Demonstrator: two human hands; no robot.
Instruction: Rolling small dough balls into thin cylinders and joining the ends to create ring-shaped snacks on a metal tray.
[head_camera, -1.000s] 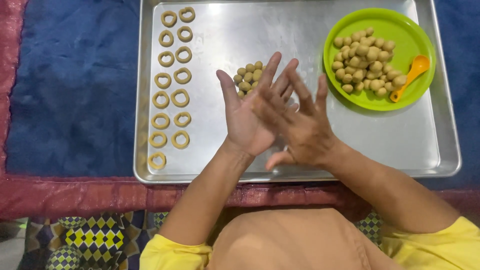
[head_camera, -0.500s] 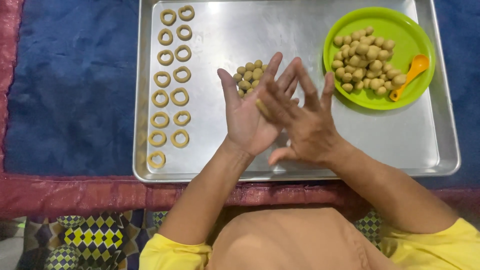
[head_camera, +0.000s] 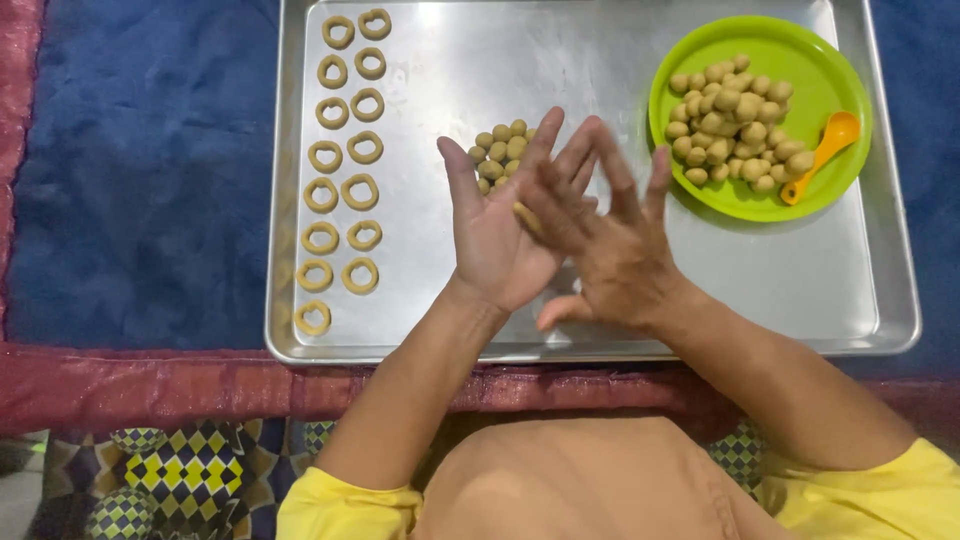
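Note:
My left hand (head_camera: 490, 235) is held palm up over the middle of a metal baking tray (head_camera: 600, 330). Across it lies my right hand (head_camera: 610, 250), fingers spread, pressing a small piece of tan dough (head_camera: 524, 217) between the two palms. Only an end of that dough shows. Just beyond my fingertips sits a small heap of dough balls (head_camera: 498, 152) on the tray. Two columns of dough rings (head_camera: 345, 160) line the tray's left side.
A green plate (head_camera: 790, 205) with several dough balls (head_camera: 728, 120) and an orange spoon (head_camera: 822, 152) sits at the tray's right. The tray rests on a blue cloth (head_camera: 140, 170) with a red border (head_camera: 150, 385) near me.
My right hand has slid a little back and forth across my left palm, rolling the dough. Nothing on the tray or plate has moved.

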